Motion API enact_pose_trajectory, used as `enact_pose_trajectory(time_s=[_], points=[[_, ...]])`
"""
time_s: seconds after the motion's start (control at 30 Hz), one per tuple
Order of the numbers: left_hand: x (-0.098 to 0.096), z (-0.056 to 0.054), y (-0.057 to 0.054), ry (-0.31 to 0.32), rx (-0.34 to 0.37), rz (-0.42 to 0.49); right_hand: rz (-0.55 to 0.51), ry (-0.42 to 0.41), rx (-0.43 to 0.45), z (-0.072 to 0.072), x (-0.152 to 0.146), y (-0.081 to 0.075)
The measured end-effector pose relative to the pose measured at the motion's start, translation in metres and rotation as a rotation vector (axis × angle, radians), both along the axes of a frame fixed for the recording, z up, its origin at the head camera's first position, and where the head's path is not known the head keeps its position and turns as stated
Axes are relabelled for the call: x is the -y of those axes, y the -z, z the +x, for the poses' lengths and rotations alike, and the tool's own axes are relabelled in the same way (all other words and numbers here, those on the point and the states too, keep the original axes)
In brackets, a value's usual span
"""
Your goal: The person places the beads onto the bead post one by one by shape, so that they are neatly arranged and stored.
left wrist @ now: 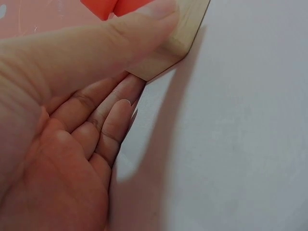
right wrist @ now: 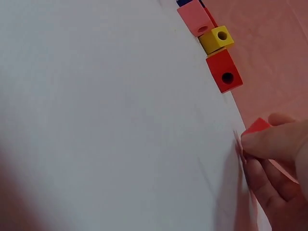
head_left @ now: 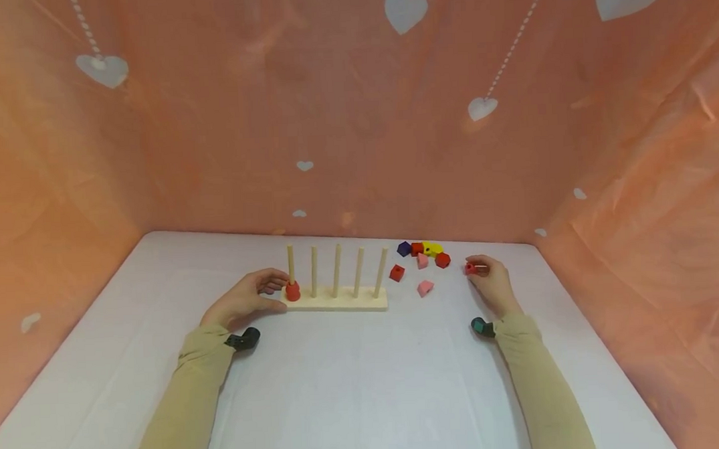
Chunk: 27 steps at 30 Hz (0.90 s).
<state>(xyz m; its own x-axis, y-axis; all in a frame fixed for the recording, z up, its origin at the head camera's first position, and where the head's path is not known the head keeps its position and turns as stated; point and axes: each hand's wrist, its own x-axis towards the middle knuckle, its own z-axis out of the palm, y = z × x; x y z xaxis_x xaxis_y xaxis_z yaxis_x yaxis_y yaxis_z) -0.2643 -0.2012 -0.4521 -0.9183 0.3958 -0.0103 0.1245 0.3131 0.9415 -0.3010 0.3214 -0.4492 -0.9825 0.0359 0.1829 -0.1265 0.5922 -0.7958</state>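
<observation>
My left hand (head_left: 242, 302) grips the left end of a wooden peg board (head_left: 339, 304). In the left wrist view the thumb lies along the end of its base (left wrist: 168, 53), while the fingers curl low beside it. Red beads (head_left: 293, 292) sit on the leftmost peg; the other pegs are bare. Out to the right, my right hand (head_left: 496, 287) pinches a small red block (head_left: 470, 268) between thumb and fingers, low over the tabletop. Part of this red block (right wrist: 257, 126) also shows in the right wrist view; the fingers hide the rest.
Loose beads lie between board and right hand: dark purple (head_left: 404, 249), yellow (head_left: 433, 249), a red one (head_left: 443, 260), a red cube (head_left: 397, 272) and a pink piece (head_left: 425, 288). The white table (head_left: 354, 385) meets an orange heart-patterned cloth (head_left: 343, 118) behind and at both sides.
</observation>
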Motion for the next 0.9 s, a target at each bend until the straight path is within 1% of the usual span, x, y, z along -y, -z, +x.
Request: enact_pose_trajectory(time_s=[0.07,0.23,0.33,0.4,0.47,0.63,0.8,0.9], points=[[0.000,0.001,0.000,-0.005,0.002,0.001,-0.050,0.018,-0.009,0.000,0.003,-0.001],[-0.001,0.002,-0.001,-0.016,-0.010,-0.011,-0.238,0.053,0.001,-0.001,0.015,-0.009],[-0.001,0.001,-0.001,-0.016,-0.016,-0.026,-0.282,0.069,-0.013,0.000,0.028,-0.020],[-0.001,0.001,0.000,-0.018,-0.014,-0.026,-0.295,0.073,-0.044,0.000,0.038,-0.030],[-0.001,0.000,0.000,-0.013,-0.028,-0.034,-0.304,0.073,-0.081,0.000,0.048,-0.040],[0.000,-0.003,0.001,0.000,-0.040,-0.023,-0.376,0.004,-0.160,0.001,0.076,-0.069],[0.002,-0.002,0.000,-0.002,-0.030,-0.009,-0.420,-0.097,-0.217,0.005,0.111,-0.096],[0.003,-0.001,-0.001,-0.008,-0.017,0.003,-0.452,-0.175,-0.250,0.006,0.132,-0.109]])
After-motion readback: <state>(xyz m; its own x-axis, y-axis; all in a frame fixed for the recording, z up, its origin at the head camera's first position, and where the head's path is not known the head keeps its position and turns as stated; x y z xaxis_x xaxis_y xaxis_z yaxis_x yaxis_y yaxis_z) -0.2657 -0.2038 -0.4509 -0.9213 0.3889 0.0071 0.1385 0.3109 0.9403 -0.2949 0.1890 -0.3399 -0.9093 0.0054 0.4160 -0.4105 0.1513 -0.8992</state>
